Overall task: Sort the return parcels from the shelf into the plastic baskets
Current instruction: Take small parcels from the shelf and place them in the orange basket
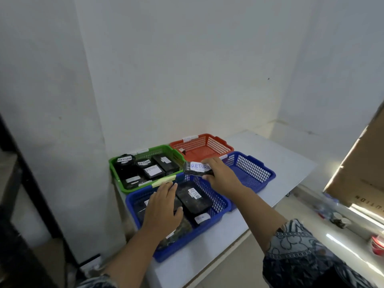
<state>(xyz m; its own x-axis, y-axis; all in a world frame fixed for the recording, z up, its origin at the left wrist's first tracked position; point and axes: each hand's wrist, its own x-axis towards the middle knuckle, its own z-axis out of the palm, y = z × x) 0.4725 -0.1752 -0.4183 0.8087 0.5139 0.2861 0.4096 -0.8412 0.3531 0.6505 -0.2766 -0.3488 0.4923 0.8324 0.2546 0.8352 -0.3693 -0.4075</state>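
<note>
Four plastic baskets stand on a white table (280, 161). My right hand (222, 175) grips a black parcel (197, 169) with a white RETURN label, held above the gap between the baskets. My left hand (162, 206) rests flat, fingers straight, on black parcels in the near blue basket (220, 215), beside another labelled black parcel (194, 199). The green basket (116, 173) at the back left holds several black RETURN parcels. The orange basket (216, 142) holds one small dark item. The far blue basket (261, 173) looks empty.
White walls close in behind and to the left of the table. A dark shelf frame (27, 163) stands at the left. A cardboard box (361, 163) juts in at the right, above a ledge with a red object (377, 243) and small clutter.
</note>
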